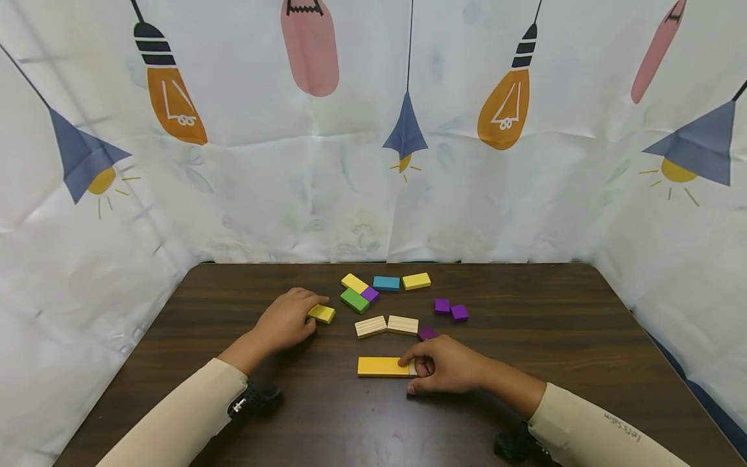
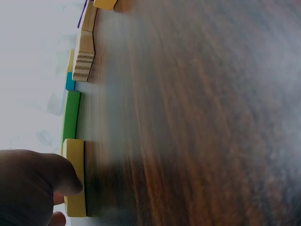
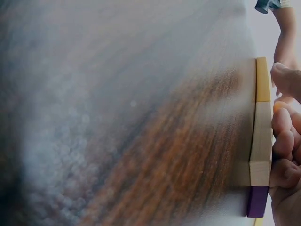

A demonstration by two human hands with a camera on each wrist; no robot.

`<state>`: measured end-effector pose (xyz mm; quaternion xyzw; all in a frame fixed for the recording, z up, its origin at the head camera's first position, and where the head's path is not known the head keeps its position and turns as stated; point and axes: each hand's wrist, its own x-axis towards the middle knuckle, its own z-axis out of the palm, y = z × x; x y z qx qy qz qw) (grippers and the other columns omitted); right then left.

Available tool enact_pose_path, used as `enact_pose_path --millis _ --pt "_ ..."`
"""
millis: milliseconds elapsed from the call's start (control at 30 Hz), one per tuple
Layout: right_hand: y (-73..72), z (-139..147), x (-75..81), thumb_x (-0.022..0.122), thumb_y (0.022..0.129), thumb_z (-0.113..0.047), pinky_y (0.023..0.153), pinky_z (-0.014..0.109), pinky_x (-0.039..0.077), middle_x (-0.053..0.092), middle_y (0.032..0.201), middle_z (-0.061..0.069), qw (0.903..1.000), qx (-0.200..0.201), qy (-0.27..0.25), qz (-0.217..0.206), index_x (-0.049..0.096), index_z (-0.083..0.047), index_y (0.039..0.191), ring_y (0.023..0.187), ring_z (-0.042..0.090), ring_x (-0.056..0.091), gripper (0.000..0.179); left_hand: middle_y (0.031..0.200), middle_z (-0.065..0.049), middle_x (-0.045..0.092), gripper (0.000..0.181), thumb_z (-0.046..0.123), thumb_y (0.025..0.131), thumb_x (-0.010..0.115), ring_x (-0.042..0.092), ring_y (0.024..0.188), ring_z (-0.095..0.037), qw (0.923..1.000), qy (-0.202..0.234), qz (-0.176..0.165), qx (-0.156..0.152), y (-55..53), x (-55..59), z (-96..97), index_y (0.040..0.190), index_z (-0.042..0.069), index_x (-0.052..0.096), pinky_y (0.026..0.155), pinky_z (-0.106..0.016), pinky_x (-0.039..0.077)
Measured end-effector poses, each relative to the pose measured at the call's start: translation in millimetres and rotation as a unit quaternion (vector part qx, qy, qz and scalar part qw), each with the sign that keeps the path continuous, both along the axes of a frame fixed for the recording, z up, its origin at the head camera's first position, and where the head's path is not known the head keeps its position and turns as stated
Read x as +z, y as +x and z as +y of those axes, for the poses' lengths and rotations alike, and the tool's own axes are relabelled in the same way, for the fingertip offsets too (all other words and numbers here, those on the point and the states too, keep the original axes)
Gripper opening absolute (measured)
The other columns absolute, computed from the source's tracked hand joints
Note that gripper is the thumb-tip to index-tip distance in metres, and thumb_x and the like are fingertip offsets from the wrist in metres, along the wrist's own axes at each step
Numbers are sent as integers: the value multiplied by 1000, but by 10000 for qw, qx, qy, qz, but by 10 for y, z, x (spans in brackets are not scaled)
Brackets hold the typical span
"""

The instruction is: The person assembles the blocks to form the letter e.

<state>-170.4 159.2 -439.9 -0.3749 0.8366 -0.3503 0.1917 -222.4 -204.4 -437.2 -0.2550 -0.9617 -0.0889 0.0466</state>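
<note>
My left hand (image 1: pixel 287 319) pinches a small yellow block (image 1: pixel 324 315) on the table; in the left wrist view its thumb (image 2: pixel 66 174) lies against the block's side. My right hand (image 1: pixel 452 364) is low over a row of blocks, its fingers loosely bent. Its index fingertip touches the right end of an orange-yellow block (image 1: pixel 379 367), and the thumb stands apart in front. Beside that block, a plain wooden block (image 3: pixel 261 141) continues the row, mostly hidden by the hand in the head view. A purple block (image 3: pixel 257 201) shows past it; I cannot tell whether they touch.
Behind the row lie two plain wooden blocks (image 1: pixel 371 327) and several purple blocks (image 1: pixel 441 306). Farther back are a green block (image 1: pixel 355 300), a blue block (image 1: pixel 386 283) and more yellow blocks (image 1: pixel 416 281). A printed curtain (image 1: pixel 350 194) surrounds the dark wooden table (image 1: pixel 233 285).
</note>
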Motion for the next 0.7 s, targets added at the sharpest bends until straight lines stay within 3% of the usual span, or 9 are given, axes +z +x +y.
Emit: enact_pose_path --millis 200,367,700 --pt "4 0 3 83 88 -30 59 19 42 57 74 -15 10000 9 -6 13 73 -14 121 63 -1 48 38 121 -10 68 37 15 88 73 58 118 -34 9999 -95 8 32 -13 5 1 124 9 72 96 -53 48" --pt "5 -4 10 83 88 -30 59 19 42 57 74 -15 10000 7 13 -28 73 -14 121 63 -1 48 38 109 -5 69 32 22 84 75 59 99 -27 9997 -40 198 101 7 15 24 114 11 74 84 -47 50" --pt "6 -3 3 83 88 -31 59 19 42 57 73 -15 10000 19 -23 -37 73 -14 121 62 -1 48 39 89 5 66 29 28 82 77 50 79 -17 9996 260 65 127 149 86 213 106 13 73 70 -36 43"
